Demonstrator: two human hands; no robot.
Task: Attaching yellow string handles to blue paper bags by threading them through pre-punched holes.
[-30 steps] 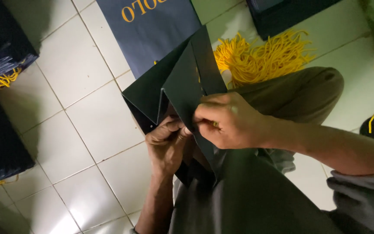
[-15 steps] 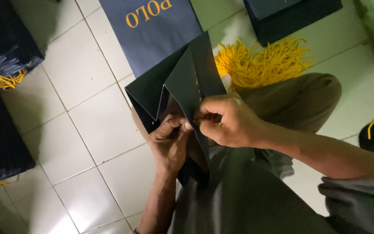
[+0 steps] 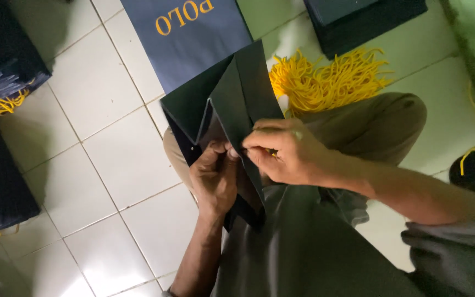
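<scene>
Fingers of right hand pinched shut on yellow cord at dark bag edge; wrist bent inward. Left hand curled, gripping bag from beneath, forearm rising from below. Bag held open above lap, over tiled floor. Yellow cords heaped beyond knee.

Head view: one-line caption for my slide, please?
Both hands, left and right, pinch the fold of a dark paper bag over a tiled floor, yellow cords piled beside.
</scene>
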